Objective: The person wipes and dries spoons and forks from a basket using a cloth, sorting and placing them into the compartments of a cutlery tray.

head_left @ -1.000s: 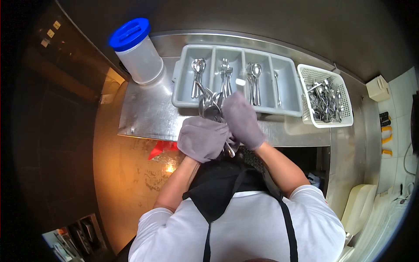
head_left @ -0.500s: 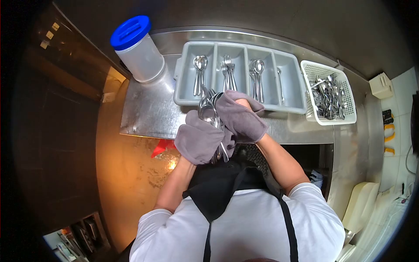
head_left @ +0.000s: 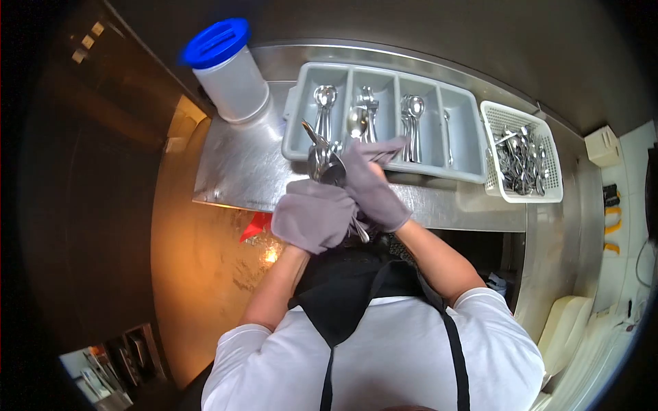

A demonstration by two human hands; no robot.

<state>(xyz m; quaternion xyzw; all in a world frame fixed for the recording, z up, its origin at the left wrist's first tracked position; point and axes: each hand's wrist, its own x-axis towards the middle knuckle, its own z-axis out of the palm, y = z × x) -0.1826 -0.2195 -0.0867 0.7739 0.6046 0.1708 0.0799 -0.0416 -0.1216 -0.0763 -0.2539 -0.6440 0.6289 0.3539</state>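
Observation:
Grey cloth covers both my hands in front of the cutlery tray. My left hand [head_left: 312, 216] is closed round a bundle of spoons and other cutlery [head_left: 319, 163], whose heads point up toward the tray; one handle end sticks out below. Pressed close beside it, my right hand [head_left: 377, 192] is wrapped in the cloth, fingers hidden. A spoon [head_left: 357, 122] rises just above the cloth at my right hand and seems to be gripped there. Behind stands the grey divided tray [head_left: 295, 130], with spoons [head_left: 325, 97], forks [head_left: 371, 103] and more cutlery [head_left: 415, 109] sorted in its compartments.
A white perforated basket [head_left: 490, 127] heaped with mixed cutlery [head_left: 524, 161] stands right of the tray. To the left is a clear container with a blue lid [head_left: 218, 42]. The steel counter's [head_left: 233, 171] front edge runs just beyond my forearms.
A spoon now shows above my right hand, over the tray's second compartment. My right hand's cloth has shifted and folded. The view has moved slightly, so tray and basket appear farther right.

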